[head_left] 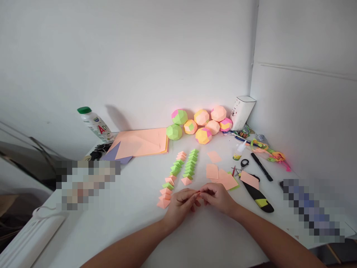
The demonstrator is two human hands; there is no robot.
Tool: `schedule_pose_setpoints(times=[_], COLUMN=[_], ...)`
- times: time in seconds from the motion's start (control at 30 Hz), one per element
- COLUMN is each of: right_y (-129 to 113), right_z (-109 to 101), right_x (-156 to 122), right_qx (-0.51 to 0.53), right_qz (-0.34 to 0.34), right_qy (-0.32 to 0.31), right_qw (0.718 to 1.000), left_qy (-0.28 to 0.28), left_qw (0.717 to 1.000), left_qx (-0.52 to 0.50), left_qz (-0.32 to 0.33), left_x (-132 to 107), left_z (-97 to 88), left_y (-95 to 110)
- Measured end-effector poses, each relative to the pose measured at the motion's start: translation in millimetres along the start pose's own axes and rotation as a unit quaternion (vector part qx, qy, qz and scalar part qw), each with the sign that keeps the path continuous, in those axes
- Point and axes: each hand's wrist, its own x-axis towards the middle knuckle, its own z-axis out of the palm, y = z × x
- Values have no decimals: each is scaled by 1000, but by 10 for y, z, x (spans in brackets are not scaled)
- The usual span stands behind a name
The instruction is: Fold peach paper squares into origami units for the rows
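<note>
My left hand (180, 206) and my right hand (216, 197) meet over the white table (134, 208), fingers pinched together on a small piece of pink paper (197, 192) held between them. Just beyond my hands lie two rows of folded green and pink paper units (181, 167). Loose pink paper squares (220, 175) rest to the right of those rows. Several finished multicoloured paper balls (202, 124) sit against the back wall.
A stack of pink sheets (142, 143) lies at the back left beside a green-capped bottle (93, 124). Scissors (242, 165), a glue bottle (239, 150), a black marker (261, 166), a black-and-yellow cutter (258, 197) and a white box (242, 111) crowd the right corner.
</note>
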Motion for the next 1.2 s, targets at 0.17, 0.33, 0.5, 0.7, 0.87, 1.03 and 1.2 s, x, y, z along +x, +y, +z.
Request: schedule_pose_setpoints(times=[0.17, 0.33, 0.5, 0.7, 0.87, 1.03, 1.2], right_y=[-24, -22, -36, -59, -51, -128, -166], right_z=[5, 15, 8, 24, 21, -30, -87], right_x=[2, -2, -6, -28, -40, -61, -45], right_qx=[-24, -92, -112, -124, -109, -74, -120], right_qz=[-13, -48, -52, -49, -45, -32, -107], right_qy=[3, 4, -12, -16, -20, -37, 0], right_qw=[1000, 995, 992, 991, 993, 996, 987], left_qy=[-4, 11, 3, 4, 14, 33, 74], left_qw=[1000, 1000, 998, 997, 995, 995, 995], left_qx=[3, -23, -31, -22, 8, 31, -16], left_qz=[0, -18, -57, -80, -94, -84, -67], left_x=[-11, -21, -16, -34, -52, -73, -51], left_z=[7, 26, 23, 27, 38, 34, 20], left_y=[13, 48, 68, 84, 96, 46, 50])
